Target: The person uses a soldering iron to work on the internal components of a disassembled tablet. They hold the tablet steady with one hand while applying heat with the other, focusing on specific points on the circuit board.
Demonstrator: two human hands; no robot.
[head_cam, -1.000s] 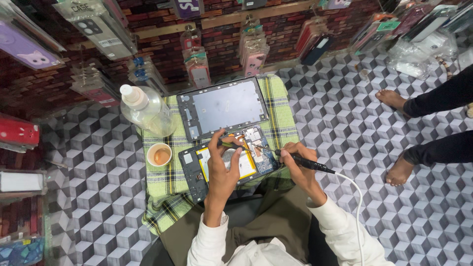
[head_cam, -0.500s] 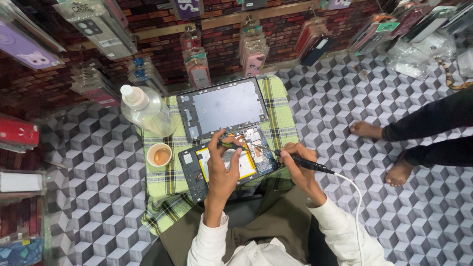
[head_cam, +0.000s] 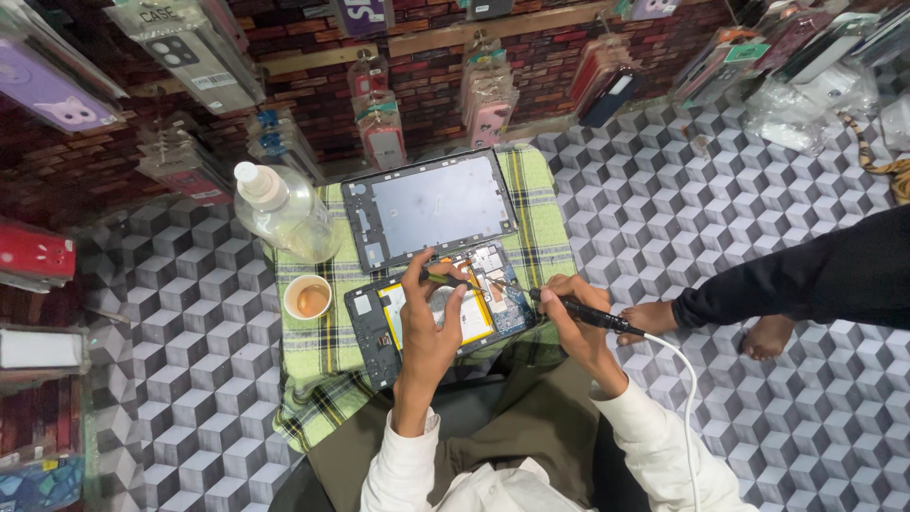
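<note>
The opened tablet (head_cam: 431, 322) lies on the green checked cloth (head_cam: 322, 379) of the desk, at 6 o'clock from its detached back panel (head_cam: 431, 204). The left hand (head_cam: 427, 327) pinches a thin tool on the board; the right hand (head_cam: 573, 318) grips a corded soldering iron (head_cam: 578, 308). Best to brace both wrists and touch only the joint, keeping the tip off the yellow battery (head_cam: 469, 318).

A woven green checked cloth (head_cam: 322, 379) covers the small table. On it, the opened tablet (head_cam: 431, 322) shows a matt dark plastic frame and a glossy yellow-edged battery. The detached back panel (head_cam: 431, 204) is smooth, dull grey. The soldering iron (head_cam: 578, 310) has a matt black handle. The bottle (head_cam: 284, 213) is clear, shiny plastic.
</note>
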